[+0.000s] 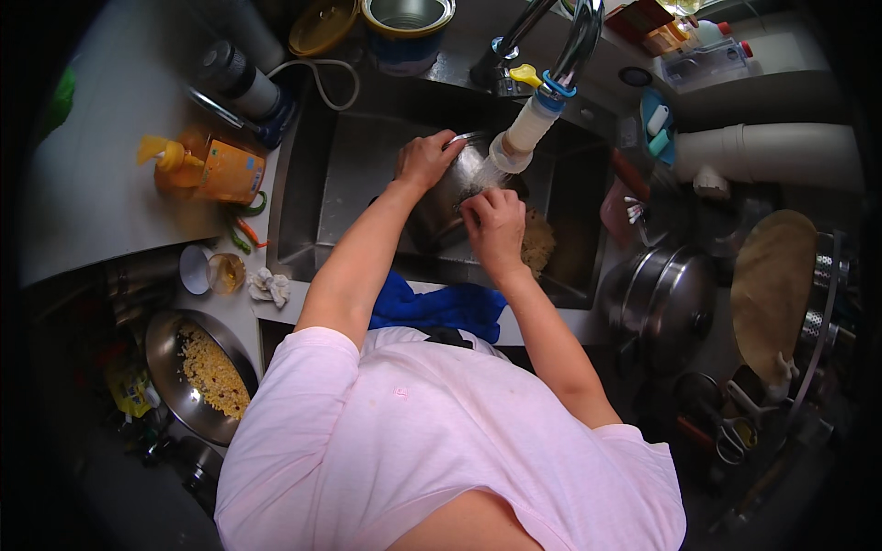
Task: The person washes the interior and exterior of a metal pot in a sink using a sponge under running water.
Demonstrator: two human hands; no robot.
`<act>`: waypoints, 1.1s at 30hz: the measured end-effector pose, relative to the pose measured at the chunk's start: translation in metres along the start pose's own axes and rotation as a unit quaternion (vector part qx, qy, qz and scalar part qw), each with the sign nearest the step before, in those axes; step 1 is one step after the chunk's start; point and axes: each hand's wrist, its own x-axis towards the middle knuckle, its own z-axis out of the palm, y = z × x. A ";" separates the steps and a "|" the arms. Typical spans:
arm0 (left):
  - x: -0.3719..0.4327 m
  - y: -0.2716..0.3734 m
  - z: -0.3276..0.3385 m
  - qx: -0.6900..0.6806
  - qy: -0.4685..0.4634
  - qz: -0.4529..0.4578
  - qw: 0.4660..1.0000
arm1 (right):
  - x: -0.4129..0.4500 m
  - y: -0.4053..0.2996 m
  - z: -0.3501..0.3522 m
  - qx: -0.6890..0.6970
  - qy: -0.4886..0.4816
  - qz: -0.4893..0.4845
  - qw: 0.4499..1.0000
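Note:
My left hand [422, 160] grips the rim of a tilted stainless-steel pot [441, 200] inside the metal sink [344, 172]. Water runs from the faucet's filter nozzle [524, 134] onto the pot's side. My right hand [495, 224] has its fingers bent against the pot, just below the stream; whether something small is between them cannot be told. A light brown clump [537, 242], perhaps a scrubber or food remains, lies in the sink beside my right wrist. A blue cloth [437, 308] hangs at the sink's front edge.
An orange pump bottle [231, 172] and chili peppers [247, 231] are left of the sink. A steel bowl of grains [213, 372] stands lower left. An open tin [406, 34] is behind the sink, a lidded steel pot [668, 310] at right, near scissors [732, 441].

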 end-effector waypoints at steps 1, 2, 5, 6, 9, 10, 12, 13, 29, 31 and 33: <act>-0.001 -0.002 0.000 0.001 -0.001 -0.002 1.000 | 0.004 0.004 -0.005 -0.007 -0.002 0.001 1.000; 0.000 -0.004 0.000 -0.007 0.010 -0.003 1.000 | 0.010 0.016 -0.005 -0.021 0.022 0.045 0.998; 0.003 -0.002 -0.002 -0.006 0.018 -0.004 1.000 | 0.012 0.027 -0.004 -0.049 0.041 0.109 0.992; 0.003 -0.002 0.000 0.001 0.013 -0.007 1.000 | 0.009 0.012 -0.001 -0.035 0.015 0.074 0.997; 0.002 0.002 -0.002 0.012 0.007 -0.008 1.000 | 0.005 -0.009 0.008 -0.002 -0.001 -0.015 1.000; 0.001 -0.001 -0.001 0.012 0.007 -0.011 1.000 | 0.009 -0.003 0.005 -0.009 0.009 -0.003 1.000; 0.002 -0.006 -0.001 -0.018 0.030 -0.020 0.999 | 0.018 0.016 0.001 -0.048 0.027 0.068 0.996; 0.003 -0.004 -0.002 -0.018 0.032 -0.021 0.999 | 0.018 0.024 -0.003 -0.045 0.033 0.097 0.994; 0.011 -0.007 0.004 -0.005 0.030 -0.010 0.999 | 0.008 -0.011 0.006 -0.035 -0.053 -0.061 0.996; 0.010 -0.009 0.003 -0.022 0.031 -0.021 0.999 | 0.018 0.008 0.000 -0.032 0.015 0.032 0.999; 0.008 -0.006 0.003 -0.016 0.041 -0.016 0.999 | 0.021 0.020 0.003 -0.068 0.027 0.066 0.995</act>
